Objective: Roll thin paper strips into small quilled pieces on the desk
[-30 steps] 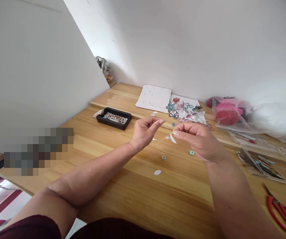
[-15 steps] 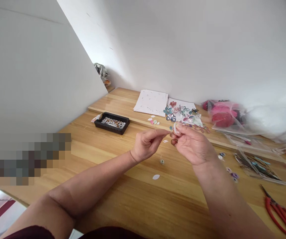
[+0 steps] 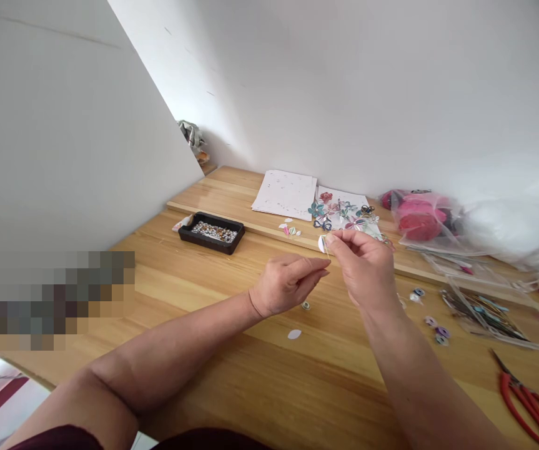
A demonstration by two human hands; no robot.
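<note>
Tabletop (image 3: 232, 369) of wood spans the lower view, a black bead tray (image 3: 211, 233) at nine o'clock from centre, red-handled snips (image 3: 524, 395) at four. The right hand (image 3: 363, 265), at three o'clock from the left hand (image 3: 284, 286), has thumb and fingertips clamped on a white petal (image 3: 322, 244), twelve o'clock from the left fingertips. Those sit close together by a fine thread (image 3: 328, 250); whether they grip it, I cannot tell.

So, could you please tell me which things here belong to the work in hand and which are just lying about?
In hand:
white piece, pinched in the right hand
fine thread, running to the left hand
perhaps the small spool nearby

Seemingly just lying about:
red-handled tool
black bead tray
paper stack
loose white oval
</note>
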